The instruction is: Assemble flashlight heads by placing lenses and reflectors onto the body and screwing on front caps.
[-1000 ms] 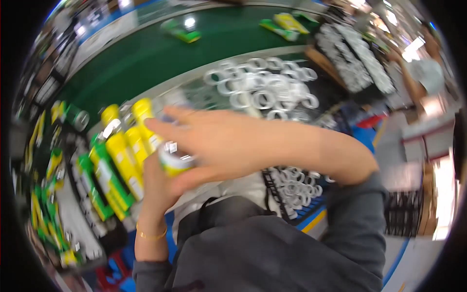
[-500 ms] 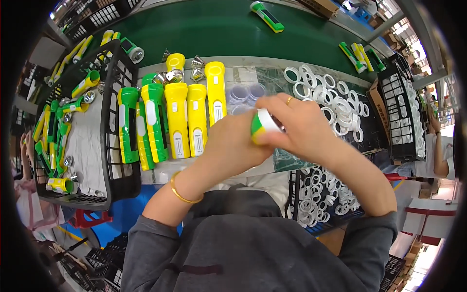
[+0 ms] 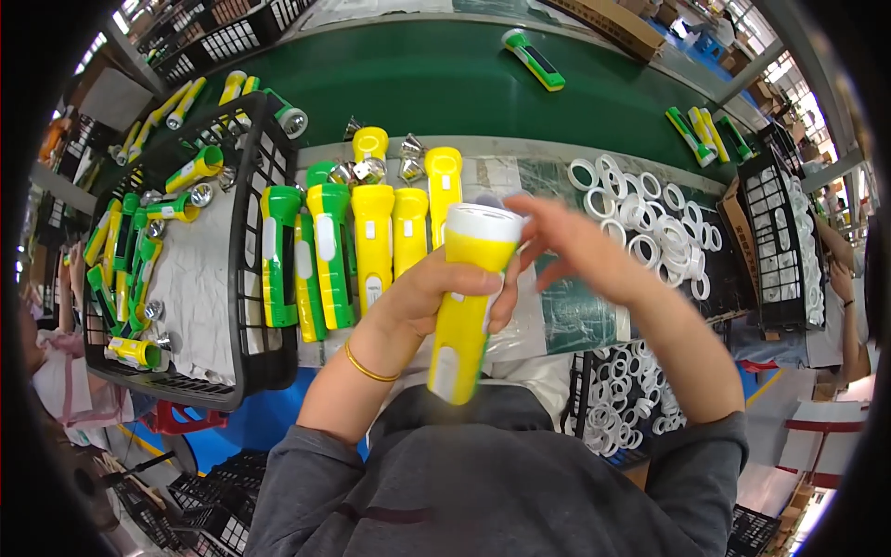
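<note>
My left hand (image 3: 419, 295) is wrapped round the body of a yellow and green flashlight (image 3: 458, 339), held upright over the table's near edge. A white ring (image 3: 484, 221) sits round the flashlight's head. Beside that head, my right hand (image 3: 594, 255) has its fingers apart, somewhat blurred, with nothing in them. Yellow flashlights (image 3: 373, 232) and green ones (image 3: 329, 251) stand in a group left of my hands. Silver reflectors (image 3: 410, 169) lie behind them. To the right, loose white rings (image 3: 664, 237) are heaped on the table. Clear discs are mostly hidden behind the held flashlight.
A black basket (image 3: 243, 339) with flashlights stands at the left. Across the back runs a green belt (image 3: 418, 84) carrying a flashlight (image 3: 534, 60). More rings fill a basket (image 3: 608, 399) below the table edge. At the right are a black crate (image 3: 772, 227) and another person's hand (image 3: 841, 280).
The flashlight has swung upright, its white-ringed head now up and its body in view. My right hand has come off the ring and moved to the right. The view has shifted slightly.
</note>
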A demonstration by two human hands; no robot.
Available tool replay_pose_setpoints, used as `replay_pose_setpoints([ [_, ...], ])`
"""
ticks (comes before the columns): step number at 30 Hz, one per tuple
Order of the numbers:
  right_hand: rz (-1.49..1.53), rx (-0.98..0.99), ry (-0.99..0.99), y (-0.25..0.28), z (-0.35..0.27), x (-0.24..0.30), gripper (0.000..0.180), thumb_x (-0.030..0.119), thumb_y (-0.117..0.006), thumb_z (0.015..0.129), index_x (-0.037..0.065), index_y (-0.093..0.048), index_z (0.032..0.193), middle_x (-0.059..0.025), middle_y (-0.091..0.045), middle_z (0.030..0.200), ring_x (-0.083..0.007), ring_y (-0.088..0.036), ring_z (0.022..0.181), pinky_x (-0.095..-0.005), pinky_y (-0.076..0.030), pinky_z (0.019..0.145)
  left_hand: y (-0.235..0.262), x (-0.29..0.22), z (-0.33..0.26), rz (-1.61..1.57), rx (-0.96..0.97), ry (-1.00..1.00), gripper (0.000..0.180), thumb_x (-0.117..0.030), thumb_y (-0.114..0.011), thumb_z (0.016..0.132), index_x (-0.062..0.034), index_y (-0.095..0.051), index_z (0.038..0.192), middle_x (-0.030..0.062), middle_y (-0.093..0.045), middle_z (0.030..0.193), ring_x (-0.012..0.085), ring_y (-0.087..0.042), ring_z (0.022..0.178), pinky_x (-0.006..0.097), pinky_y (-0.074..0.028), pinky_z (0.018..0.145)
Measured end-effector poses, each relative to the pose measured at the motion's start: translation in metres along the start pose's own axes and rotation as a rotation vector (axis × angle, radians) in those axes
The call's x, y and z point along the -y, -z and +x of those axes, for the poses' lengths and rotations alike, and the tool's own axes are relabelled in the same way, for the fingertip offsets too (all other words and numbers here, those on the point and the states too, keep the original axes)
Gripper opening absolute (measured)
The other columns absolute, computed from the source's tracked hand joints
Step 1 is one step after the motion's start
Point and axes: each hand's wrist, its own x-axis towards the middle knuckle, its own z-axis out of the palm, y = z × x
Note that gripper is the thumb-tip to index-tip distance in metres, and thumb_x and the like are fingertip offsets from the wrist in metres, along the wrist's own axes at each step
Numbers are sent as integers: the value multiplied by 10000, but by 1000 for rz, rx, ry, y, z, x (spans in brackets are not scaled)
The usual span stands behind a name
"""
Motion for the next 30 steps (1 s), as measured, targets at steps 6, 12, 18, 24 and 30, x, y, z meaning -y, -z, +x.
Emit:
replay_pose_setpoints([
  [6,267,-179,63,-38,14,-35,430,148,-650,830,25,-459,1195,-83,-611,919,-176,-627,837,-335,-515,698,15,-9,32,749,-750,-487,531,-422,-570,901,17,-484,1188,160,-562,1077,204,-555,992,312,-454,824],
  [12,-15,-572,-52,111,130,-25,438,257,-654,838,-7,-488,1144,-46,-575,844,-163,-592,762,-296,-502,659,40,-35,-8,2161,-1137,-122,687,-212,-750,714,9,-423,1277,236,-479,1154,378,-501,1048,405,-459,865],
  [18,-385,-726,271,101,145,-32,409,352,-509,935,-46,-592,974,-71,-625,874,-216,-593,846,-320,-449,830,44,-14,-16,2253,-998,-204,701,-104,-740,701,21,-393,1297,236,-448,1190,415,-470,1083,407,-435,905],
  [24,-75,-374,312,-3,47,-34,379,265,-422,981,-35,-653,1009,-127,-633,1114,-229,-590,991,-317,-438,880,33,-27,-20,1683,-985,-543,683,16,-662,665,-1,-386,1289,195,-499,1168,345,-515,1090,386,-423,930],
  [30,-268,-301,689,-35,-9,5,599,158,-564,892,21,-319,1421,-132,-477,1302,-173,-536,1072,-284,-463,832,-36,-18,-19,1312,-395,-532,673,64,-580,618,-49,-422,1262,110,-565,1092,233,-578,1019,321,-439,905],
])
